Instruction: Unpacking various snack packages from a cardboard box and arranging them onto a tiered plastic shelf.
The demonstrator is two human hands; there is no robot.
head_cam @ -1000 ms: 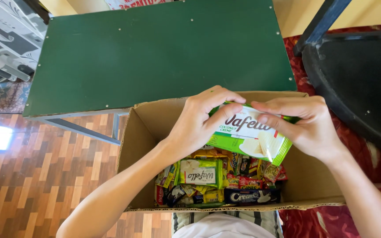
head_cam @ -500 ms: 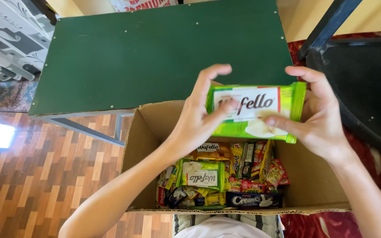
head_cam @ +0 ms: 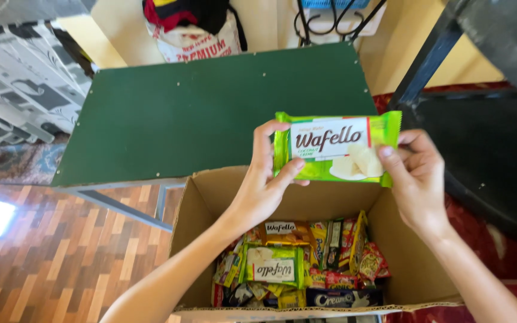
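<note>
Hands first: we count two, our left hand (head_cam: 264, 185) and right hand (head_cam: 417, 176), pinching one green wafer packet (head_cam: 336, 146) by its short ends, while one open cardboard box (head_cam: 198, 221) below holds a heap of snack packs (head_cam: 294, 263) too jumbled to count. Since half a second ago we have lifted the packet higher, clear of the box and over the near edge of the green tabletop (head_cam: 210, 113). It is flat, glossy, held level, with a white label panel and pale wafer pictures.
</note>
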